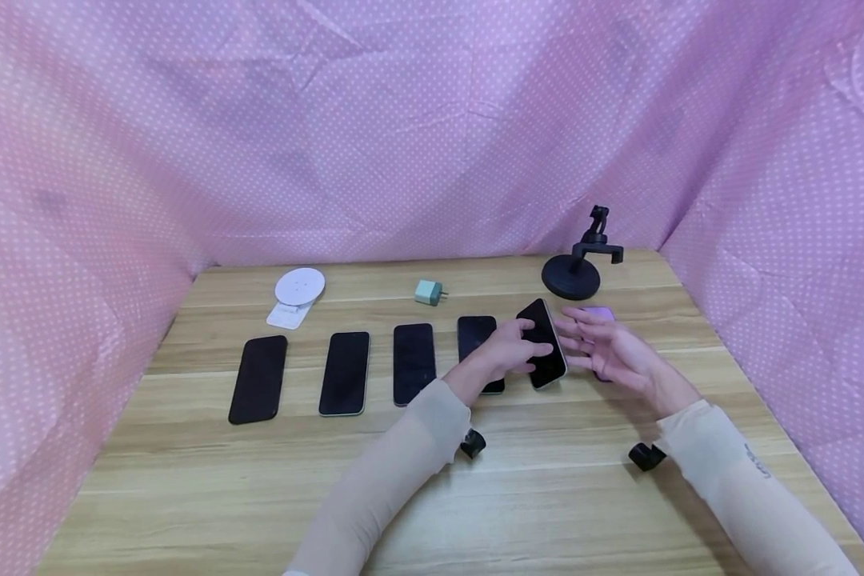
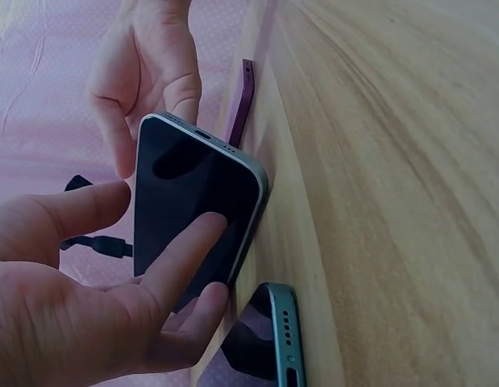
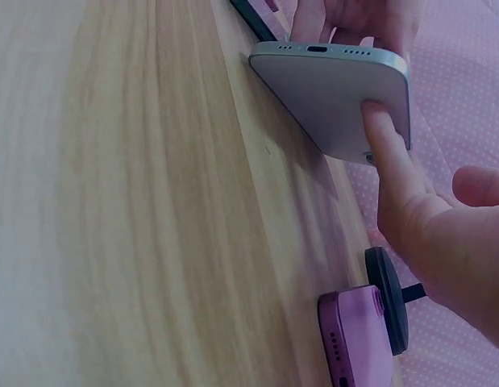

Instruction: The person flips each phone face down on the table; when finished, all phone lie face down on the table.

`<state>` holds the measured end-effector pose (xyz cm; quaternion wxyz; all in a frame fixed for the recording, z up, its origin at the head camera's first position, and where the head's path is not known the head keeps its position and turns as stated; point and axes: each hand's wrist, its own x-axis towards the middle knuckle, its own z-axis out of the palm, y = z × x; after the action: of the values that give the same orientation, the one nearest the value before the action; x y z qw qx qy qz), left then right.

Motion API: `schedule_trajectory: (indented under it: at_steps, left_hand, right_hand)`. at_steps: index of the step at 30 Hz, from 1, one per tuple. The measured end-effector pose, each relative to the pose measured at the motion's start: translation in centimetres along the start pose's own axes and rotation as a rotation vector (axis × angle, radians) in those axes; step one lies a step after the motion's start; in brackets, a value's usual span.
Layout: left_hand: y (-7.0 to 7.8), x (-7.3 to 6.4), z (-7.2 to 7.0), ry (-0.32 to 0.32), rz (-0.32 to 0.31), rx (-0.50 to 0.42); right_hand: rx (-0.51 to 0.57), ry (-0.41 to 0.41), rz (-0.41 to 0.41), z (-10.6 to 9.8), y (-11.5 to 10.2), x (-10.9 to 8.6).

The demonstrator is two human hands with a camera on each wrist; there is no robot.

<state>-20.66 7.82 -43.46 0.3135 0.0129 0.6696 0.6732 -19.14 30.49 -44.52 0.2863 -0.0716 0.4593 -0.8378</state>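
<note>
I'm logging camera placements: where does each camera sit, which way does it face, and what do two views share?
Head: on the person's head, facing forward and down at the table; left hand, right hand and both sleeves show.
Left wrist: worn there, looking past the left hand at the tilted phone, screen side; both hands show.
Right wrist: worn there, looking at that phone's pale back; right hand and left fingers show.
Both wrist views share that phone, from opposite faces.

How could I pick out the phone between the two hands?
On the right half of the wooden table, in front of the black phone stand, find the left hand and right hand. Between them is a black-screened smartphone. Its neighbours, the dark phones to its left, lie flat; only this one is tilted up.
</note>
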Motion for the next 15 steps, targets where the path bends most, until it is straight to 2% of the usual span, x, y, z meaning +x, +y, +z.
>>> schedule_trajectory:
  at_steps: [6,15]
  left_hand:
    - [-0.19,0.06,-0.13,-0.006,0.003,-0.038]
    - [-0.56,0.29,-0.84,-0.051,0.008,-0.209]
  right_hand:
    - [-0.009,-0.008,0.001,0.10,-0.01,0.17]
    - [-0.056,0.024,0.025,0.39,-0.03,0.55]
